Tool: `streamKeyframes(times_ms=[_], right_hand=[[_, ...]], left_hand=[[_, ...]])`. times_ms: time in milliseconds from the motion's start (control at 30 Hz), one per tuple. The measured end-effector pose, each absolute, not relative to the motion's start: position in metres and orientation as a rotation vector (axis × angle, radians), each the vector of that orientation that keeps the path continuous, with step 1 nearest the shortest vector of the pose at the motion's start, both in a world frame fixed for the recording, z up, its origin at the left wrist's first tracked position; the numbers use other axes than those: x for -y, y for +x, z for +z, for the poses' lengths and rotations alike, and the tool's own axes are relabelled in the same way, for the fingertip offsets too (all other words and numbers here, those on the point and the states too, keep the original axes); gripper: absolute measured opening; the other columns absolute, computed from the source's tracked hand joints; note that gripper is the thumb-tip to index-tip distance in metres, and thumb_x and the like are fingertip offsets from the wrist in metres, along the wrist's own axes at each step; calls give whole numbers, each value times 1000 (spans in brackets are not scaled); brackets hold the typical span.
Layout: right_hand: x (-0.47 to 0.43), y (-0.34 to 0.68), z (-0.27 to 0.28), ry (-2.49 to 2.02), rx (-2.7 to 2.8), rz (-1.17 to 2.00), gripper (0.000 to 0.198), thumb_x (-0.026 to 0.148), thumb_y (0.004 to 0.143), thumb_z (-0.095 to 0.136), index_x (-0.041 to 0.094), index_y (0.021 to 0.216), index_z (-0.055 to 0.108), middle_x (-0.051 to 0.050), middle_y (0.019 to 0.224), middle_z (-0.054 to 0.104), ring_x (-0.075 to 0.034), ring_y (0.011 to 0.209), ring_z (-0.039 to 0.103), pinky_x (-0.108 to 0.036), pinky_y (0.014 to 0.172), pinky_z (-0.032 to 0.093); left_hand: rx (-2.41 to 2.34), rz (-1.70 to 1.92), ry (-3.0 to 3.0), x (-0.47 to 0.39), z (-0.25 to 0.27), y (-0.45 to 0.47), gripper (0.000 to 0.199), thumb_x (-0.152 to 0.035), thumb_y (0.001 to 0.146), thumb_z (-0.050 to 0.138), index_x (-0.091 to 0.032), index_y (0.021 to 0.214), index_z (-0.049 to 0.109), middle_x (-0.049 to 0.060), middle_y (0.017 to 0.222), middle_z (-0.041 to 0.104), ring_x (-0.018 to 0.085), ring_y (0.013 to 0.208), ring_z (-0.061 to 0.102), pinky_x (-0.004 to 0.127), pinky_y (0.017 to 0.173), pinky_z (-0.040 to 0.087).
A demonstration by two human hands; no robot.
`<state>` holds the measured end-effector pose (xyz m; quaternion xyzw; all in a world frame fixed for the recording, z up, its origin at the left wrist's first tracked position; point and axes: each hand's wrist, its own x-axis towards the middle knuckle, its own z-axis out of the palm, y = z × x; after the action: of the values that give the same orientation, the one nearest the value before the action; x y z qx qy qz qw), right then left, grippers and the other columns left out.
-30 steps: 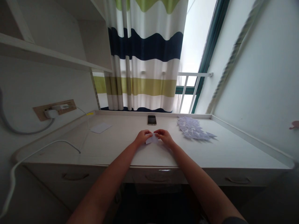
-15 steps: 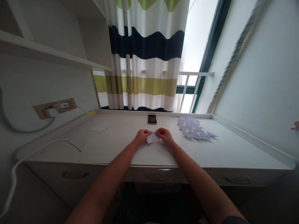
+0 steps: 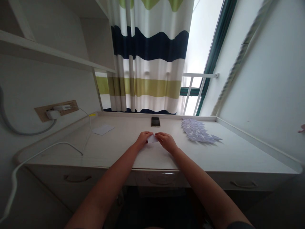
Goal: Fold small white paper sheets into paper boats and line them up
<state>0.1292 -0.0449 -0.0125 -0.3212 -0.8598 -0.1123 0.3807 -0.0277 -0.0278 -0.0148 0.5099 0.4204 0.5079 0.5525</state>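
Note:
A small piece of white paper (image 3: 152,139), seemingly folded, is held between my two hands just above the middle of the desk. My left hand (image 3: 143,138) pinches its left edge. The fingers of my right hand (image 3: 166,140) close on its right edge near the top. Off to the right lies a spread pile of folded white paper pieces (image 3: 199,130) with pointed ends. Some flat white paper (image 3: 103,129) rests on the desk's left part.
A phone (image 3: 155,122) lies beyond my hands near the desk's back edge. On the left, a white cable (image 3: 50,145) runs across the white desk (image 3: 214,157) from a wall socket (image 3: 56,110). A striped curtain (image 3: 147,70) hangs behind.
The paper has shifted slightly left and now shows a smaller, differently angled shape. My right hand has moved a little left, its fingers stretched further along the paper's edge.

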Motion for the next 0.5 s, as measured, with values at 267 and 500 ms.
streamKeyframes(times_ms=[267, 500], right_hand=[[45, 128, -12, -767, 2253, -402, 20, 19, 82, 43, 18, 87, 62, -6, 94, 65, -15, 83, 60, -27, 75, 46], [46, 128, -11, -795, 2286, -287, 23, 19, 82, 42, 20, 89, 63, -6, 98, 64, -16, 87, 59, -29, 79, 45]], left_hand=[[-955, 1204, 1172, 27, -16, -28, 26, -36, 55, 64, -13, 62, 56, -3, 52, 51, 8, 46, 44, 20, 44, 31], [-1040, 1217, 1332, 25, -19, -29, 29, -42, 60, 58, -13, 63, 55, -3, 49, 49, 7, 43, 43, 20, 41, 29]])
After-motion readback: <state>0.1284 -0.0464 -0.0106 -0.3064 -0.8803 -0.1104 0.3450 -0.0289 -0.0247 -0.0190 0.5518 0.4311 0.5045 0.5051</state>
